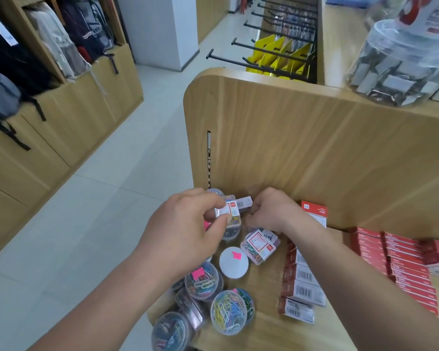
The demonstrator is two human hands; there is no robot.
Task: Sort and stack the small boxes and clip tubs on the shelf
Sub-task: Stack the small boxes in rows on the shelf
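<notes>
Bg stuff: backpacks [51, 39] stuffed in wooden cubbies [86, 107] on the left, grey/black/white ones w/ straps hanging down. Pale tiled floor [127, 160] in the aisle, white pillar [162, 29] further back. Black peg hooks [226, 60] up top w/ yellow packets [264, 54] hanging on em.

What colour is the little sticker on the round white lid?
Bright pink: the sticker sits on the white lid, shown best in the head view.

Small clip box [228, 209] carries a red "deli" logo; other labels unreadable
</notes>
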